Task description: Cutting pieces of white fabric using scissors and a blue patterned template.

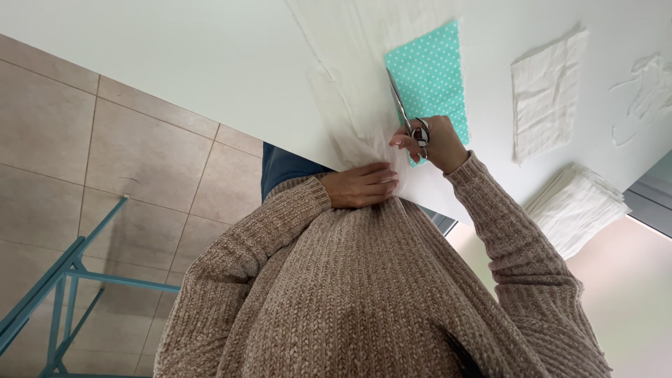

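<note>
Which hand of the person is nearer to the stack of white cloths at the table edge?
Right. The right hand, holding scissors, is closer to the stack of white cloths. The left hand presses white fabric farther away, on the other side of the right hand.

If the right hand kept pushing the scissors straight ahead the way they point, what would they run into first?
Probably more of the white fabric beside the teal dotted cloth: the right hand aims the scissors along their shared edge. Which layer the blades meet is unclear.

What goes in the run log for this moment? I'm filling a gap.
left hand: holds white fabric at table edge | right hand: scissors cutting beside teal dotted fabric
</note>
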